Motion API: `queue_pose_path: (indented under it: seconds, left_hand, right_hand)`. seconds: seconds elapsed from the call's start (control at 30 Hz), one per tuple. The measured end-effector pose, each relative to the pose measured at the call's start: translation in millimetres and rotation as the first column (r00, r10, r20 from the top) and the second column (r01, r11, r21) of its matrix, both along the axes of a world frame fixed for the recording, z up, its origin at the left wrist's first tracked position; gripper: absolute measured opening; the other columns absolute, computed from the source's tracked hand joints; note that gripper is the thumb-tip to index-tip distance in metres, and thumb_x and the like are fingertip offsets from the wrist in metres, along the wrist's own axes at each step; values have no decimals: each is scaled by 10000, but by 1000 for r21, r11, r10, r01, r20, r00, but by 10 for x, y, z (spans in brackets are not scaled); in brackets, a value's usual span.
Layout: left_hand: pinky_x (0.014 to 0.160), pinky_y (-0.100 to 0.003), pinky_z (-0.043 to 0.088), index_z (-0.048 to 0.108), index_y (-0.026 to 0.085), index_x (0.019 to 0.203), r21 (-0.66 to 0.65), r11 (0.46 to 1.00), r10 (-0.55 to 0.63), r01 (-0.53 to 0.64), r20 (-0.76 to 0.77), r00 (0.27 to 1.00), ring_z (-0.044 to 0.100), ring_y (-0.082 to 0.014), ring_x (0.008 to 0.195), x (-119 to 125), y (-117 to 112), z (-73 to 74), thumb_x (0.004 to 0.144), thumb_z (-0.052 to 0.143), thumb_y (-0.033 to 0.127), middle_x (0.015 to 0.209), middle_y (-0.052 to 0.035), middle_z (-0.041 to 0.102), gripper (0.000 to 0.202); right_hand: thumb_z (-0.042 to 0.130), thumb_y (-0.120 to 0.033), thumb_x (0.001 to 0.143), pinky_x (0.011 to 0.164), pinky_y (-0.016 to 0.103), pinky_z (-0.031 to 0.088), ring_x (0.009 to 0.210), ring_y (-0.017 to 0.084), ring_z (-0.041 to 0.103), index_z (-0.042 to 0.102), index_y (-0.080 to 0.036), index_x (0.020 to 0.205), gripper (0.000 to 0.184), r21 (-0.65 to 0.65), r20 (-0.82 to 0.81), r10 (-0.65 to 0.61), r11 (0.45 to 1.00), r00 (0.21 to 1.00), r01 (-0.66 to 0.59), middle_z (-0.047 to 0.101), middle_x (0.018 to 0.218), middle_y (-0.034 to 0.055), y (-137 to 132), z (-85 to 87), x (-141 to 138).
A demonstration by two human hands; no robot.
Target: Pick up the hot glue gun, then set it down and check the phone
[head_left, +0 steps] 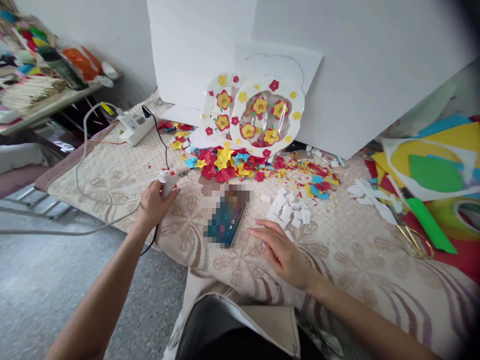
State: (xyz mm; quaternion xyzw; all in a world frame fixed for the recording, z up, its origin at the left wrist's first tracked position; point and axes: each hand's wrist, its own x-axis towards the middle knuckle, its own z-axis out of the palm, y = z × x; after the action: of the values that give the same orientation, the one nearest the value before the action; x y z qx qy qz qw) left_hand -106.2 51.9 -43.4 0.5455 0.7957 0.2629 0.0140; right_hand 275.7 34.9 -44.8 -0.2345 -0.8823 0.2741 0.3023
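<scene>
My left hand (pixel 153 204) is closed around a white hot glue gun (pixel 168 183), low over the table at the left; its nozzle points right and a black cord runs from it. My right hand (pixel 282 250) rests at the table's front with fingers stretched out and holds nothing. Just left of its fingertips lies a phone (pixel 228 217) with its screen lit and partly blurred out. Beyond that hand is a loose pile of small white foam-like pieces (pixel 285 207). Red, yellow and blue flower cutouts (pixel 225 160) are heaped behind the phone.
Two flower-decorated round panels (pixel 267 117) lean against white boards (pixel 348 65). A power strip (pixel 137 129) with cables sits at the left. Gold-handled scissors (pixel 416 242), a green cutter (pixel 429 220) and coloured sheets (pixel 397 165) lie right. A side table (pixel 22 117) stands far left.
</scene>
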Motion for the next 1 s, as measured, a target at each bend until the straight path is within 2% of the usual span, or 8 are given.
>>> queue_pose_path:
  seconds: [0.13, 0.23, 0.43, 0.57, 0.7, 0.87, 1.0]
  left_hand:
    - [601, -281, 411, 587, 182, 878, 13, 1000, 15, -16, 73, 997, 559, -177, 646, 44, 17, 11, 778, 574, 455, 712, -19, 580, 290]
    - [591, -278, 422, 605, 181, 961, 6, 999, 38, -39, 166, 985, 595, -187, 653, 45, -39, 19, 780, 567, 492, 728, -21, 626, 362]
    - [714, -307, 488, 587, 189, 1090, -10, 999, 32, -30, 287, 957, 675, -224, 797, -4, -242, 2, 795, 535, 532, 870, -57, 709, 455]
    - [653, -312, 452, 598, 191, 1047, -15, 992, 125, -124, 166, 978, 628, -227, 723, -10, -310, 34, 795, 510, 568, 787, -48, 672, 462]
    - [563, -293, 357, 589, 189, 918, -20, 976, 216, -215, 64, 974, 511, -187, 581, -38, -291, 107, 802, 508, 549, 656, -19, 560, 386]
    - [543, -288, 309, 561, 197, 851, -34, 975, 221, -220, 67, 973, 456, -167, 550, -49, -220, 156, 807, 519, 535, 617, 2, 493, 343]
    - [570, -294, 330, 584, 189, 928, -4, 982, 187, -187, 65, 980, 473, -171, 577, -4, -171, 144, 812, 528, 500, 641, 3, 498, 337]
  right_hand:
    - [402, 4, 877, 1041, 505, 473, 1327, 241, 444, 422, -238, 1387, 565, 16, -25, -41, 999, 999, 42, 615, 1274, 84, 4, -17, 74]
    - [405, -8, 882, 1033, 507, 477, 1311, 245, 464, 443, -246, 1370, 544, 14, -41, -81, 997, 996, 81, 627, 1250, 80, 23, -26, 115]
    - [406, -35, 893, 995, 487, 509, 1266, 246, 510, 489, -242, 1329, 490, 25, -68, -137, 990, 988, 139, 652, 1183, 81, 49, -5, 138]
    - [414, -49, 896, 983, 474, 521, 1240, 243, 532, 512, -239, 1312, 467, 31, -80, -150, 988, 985, 153, 661, 1166, 82, 55, 2, 133]
    - [416, -52, 895, 978, 461, 528, 1230, 238, 541, 516, -252, 1311, 472, 26, -81, -161, 986, 984, 163, 659, 1172, 83, 65, 0, 132]
    - [411, -69, 900, 960, 461, 540, 1192, 241, 572, 541, -261, 1292, 455, 21, -93, -187, 982, 978, 190, 650, 1180, 90, 73, 0, 131]
    - [418, -49, 895, 954, 437, 544, 1172, 226, 577, 543, -248, 1280, 451, 21, -105, -179, 983, 978, 182, 648, 1165, 92, 65, 9, 146]
